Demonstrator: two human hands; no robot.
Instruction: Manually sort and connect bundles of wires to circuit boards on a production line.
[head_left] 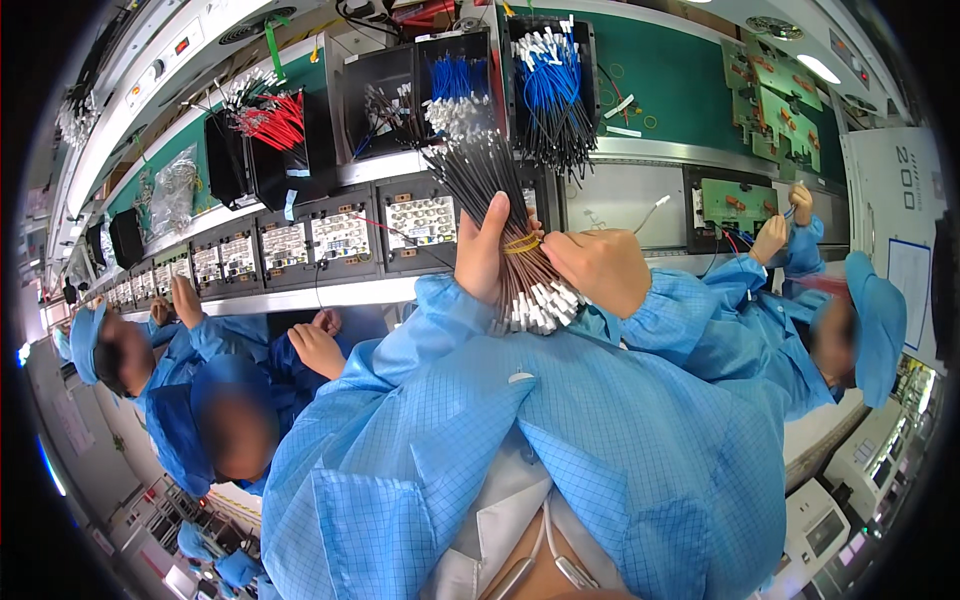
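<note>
Before you: green counter [660, 60], black box [591, 75] holding blue wires [553, 85], and, by the counter's near edge, one bundle of dark wires [519, 224], clasped in your left hand [482, 250], your right hand [605, 268] curled against its yellow band [520, 243], any pinch hidden.

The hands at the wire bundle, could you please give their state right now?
Left hand: closed, holding the wire bundle.
Right hand: closed at the bundle's yellow band; exact grip hidden.

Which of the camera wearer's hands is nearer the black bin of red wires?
Left. The left hand, around the wire bundle, is right of the red wires; the right hand is farther right, at the bundle's yellow band.
</note>
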